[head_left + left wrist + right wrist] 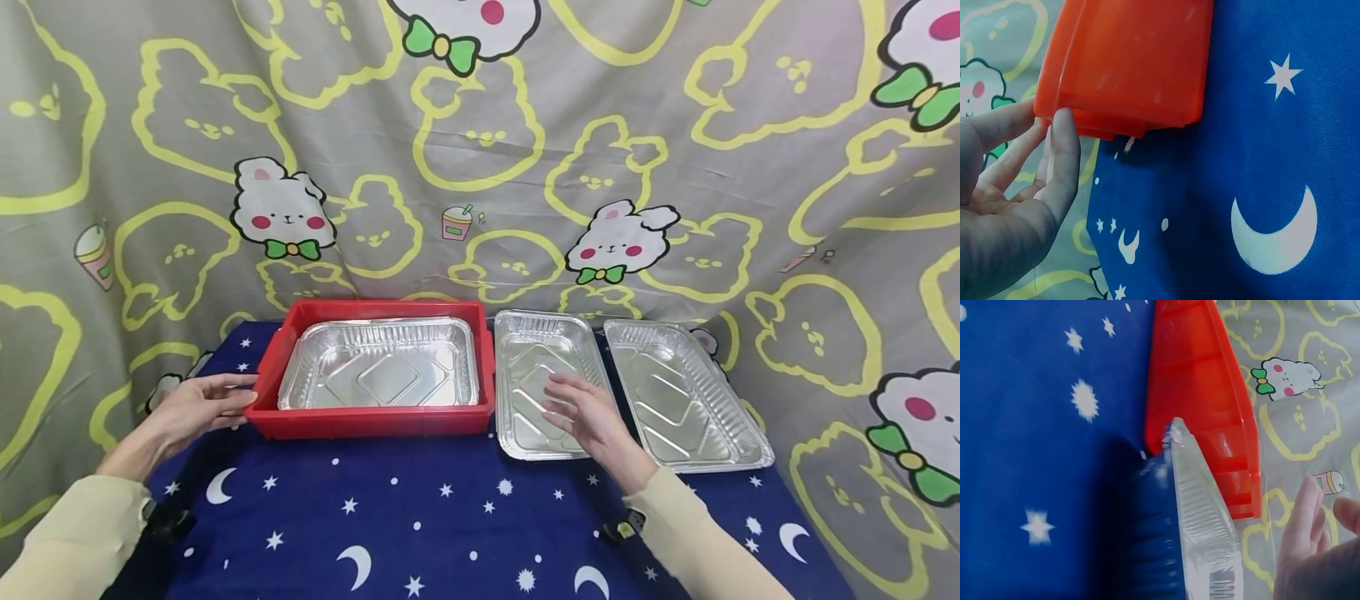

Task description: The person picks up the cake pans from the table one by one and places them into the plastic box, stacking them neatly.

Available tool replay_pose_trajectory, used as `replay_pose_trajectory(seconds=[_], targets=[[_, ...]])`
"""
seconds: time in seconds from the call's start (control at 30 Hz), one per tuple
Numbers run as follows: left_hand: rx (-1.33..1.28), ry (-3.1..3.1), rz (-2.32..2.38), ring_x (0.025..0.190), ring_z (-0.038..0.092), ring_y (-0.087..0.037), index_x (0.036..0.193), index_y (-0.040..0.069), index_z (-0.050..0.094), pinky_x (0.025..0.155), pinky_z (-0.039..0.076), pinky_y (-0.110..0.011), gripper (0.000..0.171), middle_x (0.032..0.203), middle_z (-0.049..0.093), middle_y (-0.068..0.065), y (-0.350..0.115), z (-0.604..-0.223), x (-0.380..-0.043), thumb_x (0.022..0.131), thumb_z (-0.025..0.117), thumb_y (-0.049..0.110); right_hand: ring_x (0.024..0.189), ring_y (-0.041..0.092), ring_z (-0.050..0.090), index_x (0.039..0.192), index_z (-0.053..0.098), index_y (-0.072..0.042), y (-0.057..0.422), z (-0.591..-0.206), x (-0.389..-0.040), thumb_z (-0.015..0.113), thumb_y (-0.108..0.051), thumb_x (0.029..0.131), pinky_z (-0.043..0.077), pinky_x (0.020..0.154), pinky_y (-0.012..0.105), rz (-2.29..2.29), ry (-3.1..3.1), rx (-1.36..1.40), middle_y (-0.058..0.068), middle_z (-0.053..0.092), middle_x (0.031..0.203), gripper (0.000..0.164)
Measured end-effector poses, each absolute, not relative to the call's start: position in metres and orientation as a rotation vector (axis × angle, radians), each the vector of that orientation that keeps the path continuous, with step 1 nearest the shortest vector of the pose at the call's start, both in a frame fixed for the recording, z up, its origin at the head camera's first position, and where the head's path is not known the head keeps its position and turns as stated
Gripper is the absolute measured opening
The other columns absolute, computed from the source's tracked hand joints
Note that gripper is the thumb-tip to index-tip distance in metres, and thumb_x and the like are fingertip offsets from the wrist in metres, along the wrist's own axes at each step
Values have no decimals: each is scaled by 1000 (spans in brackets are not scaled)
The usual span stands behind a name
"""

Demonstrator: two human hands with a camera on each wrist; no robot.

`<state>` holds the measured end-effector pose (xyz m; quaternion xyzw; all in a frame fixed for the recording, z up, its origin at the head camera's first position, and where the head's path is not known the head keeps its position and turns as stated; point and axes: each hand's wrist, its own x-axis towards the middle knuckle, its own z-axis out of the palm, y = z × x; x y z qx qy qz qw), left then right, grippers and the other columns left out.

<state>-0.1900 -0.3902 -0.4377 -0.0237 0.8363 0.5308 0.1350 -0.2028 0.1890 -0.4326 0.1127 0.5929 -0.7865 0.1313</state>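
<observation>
My left hand [197, 405] is at the left end of a red plastic tray [367, 423], pinching its rim near the front corner. In the left wrist view, the fingers [1064, 147] meet the edge of the red tray [1135, 56]. Inside the tray lies a shiny rectangular foil pan [378, 375]. My right hand [596, 421] hovers over a second foil pan [525, 429] just right of the tray, fingers loosely bent and holding nothing. In the right wrist view, the hand [1319, 556] is apart from that pan's side [1204, 531].
A third foil pan [693, 400] lies at the far right, beside the second. All stand along the back of a table with a dark blue star-and-moon cloth [450, 517]. A grey curtain [525, 167] with cartoon bears hangs right behind them.
</observation>
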Motion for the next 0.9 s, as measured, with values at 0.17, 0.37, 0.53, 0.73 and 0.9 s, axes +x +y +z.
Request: replay_pose_trajectory(seconds=[0.17, 0.37, 0.53, 0.73, 0.9], targets=[[-67, 2421, 1548, 92, 74, -5, 156, -16, 32, 86, 65, -27, 73, 127, 70, -9, -390, -437, -188, 104, 68, 22, 85, 9, 73, 122, 65, -11, 202, -441, -181, 60, -5, 104, 64, 85, 25, -2323, 1709, 406, -8, 72, 94, 19], [-64, 2431, 1550, 91, 75, -5, 156, -16, 33, 85, 66, -27, 73, 127, 70, -10, -389, -437, -188, 105, 68, 21, 87, 7, 72, 139, 54, -6, 212, -450, -158, 57, -8, 106, 63, 88, 24, -2333, 1703, 502, -11, 71, 96, 33], [-61, 2435, 1539, 92, 74, -4, 156, -16, 32, 86, 66, -28, 73, 132, 69, -15, -389, -437, -189, 105, 68, 22, 88, 7, 73, 131, 54, -9, 211, -460, -142, 55, -10, 107, 63, 89, 24, -2365, 1675, 559, -9, 70, 96, 24], [-61, 2440, 1525, 93, 74, -4, 156, -16, 32, 87, 66, -29, 74, 136, 66, -23, -389, -437, -190, 105, 68, 22, 85, 9, 73, 112, 59, -16, 203, -474, -124, 57, -11, 106, 64, 87, 25, -2416, 1625, 637, -7, 71, 90, 7], [-65, 2453, 1504, 93, 74, -4, 157, -16, 32, 86, 66, -28, 73, 142, 61, -31, -390, -439, -189, 106, 66, 23, 89, 9, 72, 116, 57, -14, 199, -480, -112, 58, -16, 107, 64, 87, 25, -2416, 1643, 662, -6, 70, 96, 9]])
